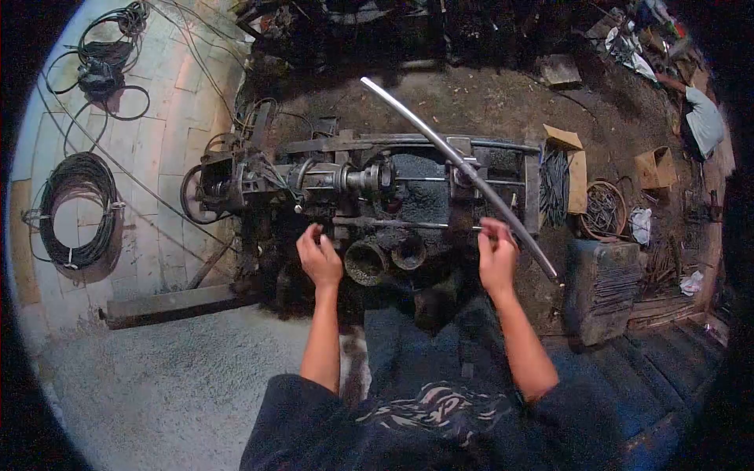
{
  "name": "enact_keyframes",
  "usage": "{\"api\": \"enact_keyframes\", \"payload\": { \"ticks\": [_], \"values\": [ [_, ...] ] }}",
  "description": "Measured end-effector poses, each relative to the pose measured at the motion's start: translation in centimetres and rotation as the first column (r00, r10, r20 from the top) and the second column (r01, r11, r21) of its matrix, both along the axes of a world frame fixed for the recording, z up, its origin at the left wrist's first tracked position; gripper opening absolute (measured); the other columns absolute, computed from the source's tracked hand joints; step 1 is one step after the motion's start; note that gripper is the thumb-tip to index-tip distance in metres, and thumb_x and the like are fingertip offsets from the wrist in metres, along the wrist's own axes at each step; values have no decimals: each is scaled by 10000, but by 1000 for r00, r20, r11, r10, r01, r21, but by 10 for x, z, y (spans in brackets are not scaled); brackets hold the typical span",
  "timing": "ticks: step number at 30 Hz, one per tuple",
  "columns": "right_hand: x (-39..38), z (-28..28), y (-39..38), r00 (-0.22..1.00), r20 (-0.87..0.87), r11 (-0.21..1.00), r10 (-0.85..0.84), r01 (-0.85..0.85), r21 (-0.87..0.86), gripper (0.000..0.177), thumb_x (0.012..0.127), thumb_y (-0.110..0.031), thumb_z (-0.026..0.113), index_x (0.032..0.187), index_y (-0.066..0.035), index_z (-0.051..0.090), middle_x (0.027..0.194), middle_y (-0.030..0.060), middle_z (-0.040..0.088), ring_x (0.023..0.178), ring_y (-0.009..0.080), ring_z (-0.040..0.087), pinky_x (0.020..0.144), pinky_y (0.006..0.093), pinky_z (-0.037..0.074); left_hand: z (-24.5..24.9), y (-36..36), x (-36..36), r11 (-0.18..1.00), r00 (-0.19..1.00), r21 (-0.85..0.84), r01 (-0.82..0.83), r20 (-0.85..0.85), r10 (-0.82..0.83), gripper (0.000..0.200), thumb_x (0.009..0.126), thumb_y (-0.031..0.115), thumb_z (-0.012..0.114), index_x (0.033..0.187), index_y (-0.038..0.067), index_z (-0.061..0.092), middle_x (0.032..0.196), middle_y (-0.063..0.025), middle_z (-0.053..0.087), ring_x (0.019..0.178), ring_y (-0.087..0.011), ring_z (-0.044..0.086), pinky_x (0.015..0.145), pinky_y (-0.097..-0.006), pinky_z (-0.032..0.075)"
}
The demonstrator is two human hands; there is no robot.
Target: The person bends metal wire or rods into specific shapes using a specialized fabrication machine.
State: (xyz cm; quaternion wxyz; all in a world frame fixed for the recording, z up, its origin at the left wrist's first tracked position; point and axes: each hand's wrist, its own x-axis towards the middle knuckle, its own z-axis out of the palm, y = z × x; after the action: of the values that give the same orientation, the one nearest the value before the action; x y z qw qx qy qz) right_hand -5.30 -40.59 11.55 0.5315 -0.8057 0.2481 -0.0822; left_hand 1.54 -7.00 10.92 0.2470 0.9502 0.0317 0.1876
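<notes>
My left hand (pixel 320 257) is raised at the near side of a greasy lathe-like machine (pixel 322 179), its fingers loosely bent and apart. Just beyond its fingertips starts a thin metal bar (pixel 408 224) along the machine's near edge. My right hand (pixel 498 255) is at the other end of that bar, thumb apart from the bent fingers, which overlap the bar's end in this view. A long shiny metal pipe (pixel 428 129) slants across the machine, its lower end passing close beside my right hand. Two round metal openings, one a larger ring (pixel 366 263), lie below the bar.
Coiled black cable (pixel 75 210) lies on the pale tiles at left, near a long metal beam (pixel 177 304). To the right are a cardboard box (pixel 577 180) of thin rods, a round basket (pixel 603 210) of metal pieces and a boxy metal container (pixel 601 290).
</notes>
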Motion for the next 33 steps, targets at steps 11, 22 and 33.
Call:
{"api": "enact_keyframes", "payload": {
  "ticks": [11,22,33],
  "values": [
    [-7,106,-68,969,-36,728,245,-209,-653,358,813,-173,607,1152,-59,575,950,156,636,864,357,581,797,444,446,-103,52,-46,590,767,-494,-638,-475,431,287,952,213,482,1052,-20,619,1001,-154,648,861,-259,640,567,-342,584],
    [-1,92,-63,922,-275,730,272,-384,-565,443,904,-286,548,1327,-168,491,796,187,652,723,397,632,632,496,493,-107,55,-35,519,653,-402,-754,-542,529,360,935,267,487,997,-43,660,986,-177,670,848,-270,664,557,-346,603],
    [-3,84,-59,945,-208,708,253,-328,-626,432,895,-301,557,1304,-167,520,748,178,644,644,389,628,569,496,497,-115,56,-30,559,612,-260,-787,-441,656,403,877,325,564,838,-57,683,769,-211,673,688,-329,670,576,-414,586]
  ]
}}
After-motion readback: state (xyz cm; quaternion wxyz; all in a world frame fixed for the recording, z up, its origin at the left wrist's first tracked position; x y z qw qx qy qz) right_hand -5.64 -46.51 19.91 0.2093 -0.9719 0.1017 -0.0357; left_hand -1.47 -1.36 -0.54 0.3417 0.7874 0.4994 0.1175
